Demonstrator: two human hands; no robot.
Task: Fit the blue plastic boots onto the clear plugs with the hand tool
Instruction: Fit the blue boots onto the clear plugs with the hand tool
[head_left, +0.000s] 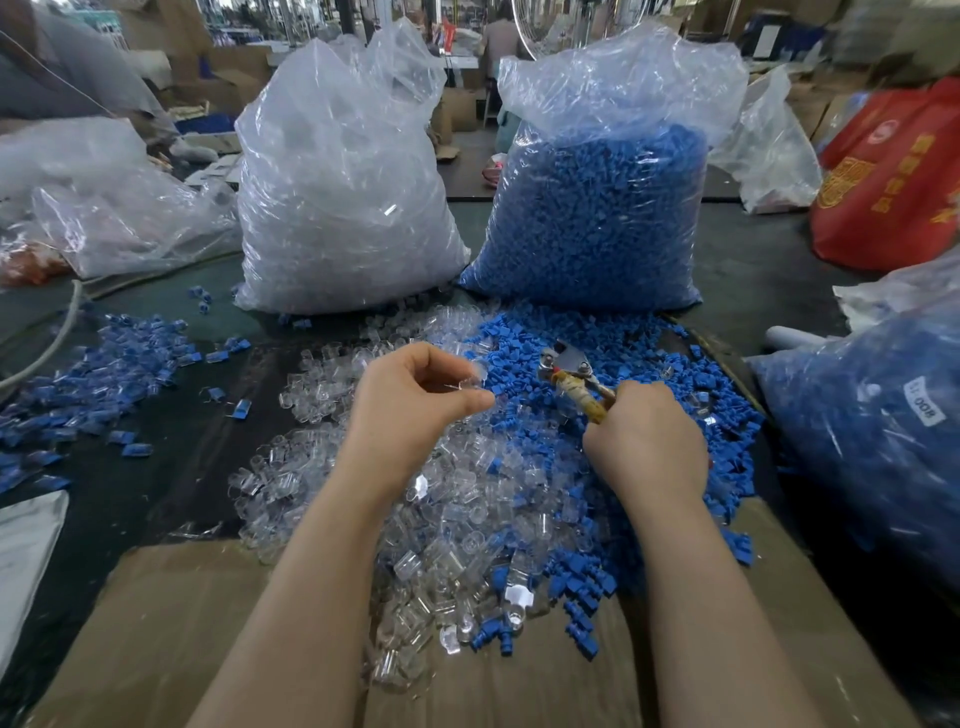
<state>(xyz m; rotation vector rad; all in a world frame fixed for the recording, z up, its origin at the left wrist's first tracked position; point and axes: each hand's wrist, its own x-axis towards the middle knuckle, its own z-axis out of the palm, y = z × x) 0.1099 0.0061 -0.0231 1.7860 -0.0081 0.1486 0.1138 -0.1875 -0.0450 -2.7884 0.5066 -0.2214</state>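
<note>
My left hand (415, 400) pinches a clear plug (475, 383) between thumb and fingers above the heap. My right hand (647, 439) grips the taped handles of the hand tool (571, 371), whose metal head points up and left over the loose blue boots (613, 358). The tool's head is a short way right of the held plug, not touching it. Loose clear plugs (457, 525) lie heaped under my forearms, mixed with boots at the right.
A big bag of clear plugs (343, 187) and a big bag of blue boots (597, 218) stand behind the heaps. Fitted blue-and-clear pieces (98, 374) lie spread at left. Another bag of blue parts (878, 441) sits at right, a cardboard sheet (171, 623) in front.
</note>
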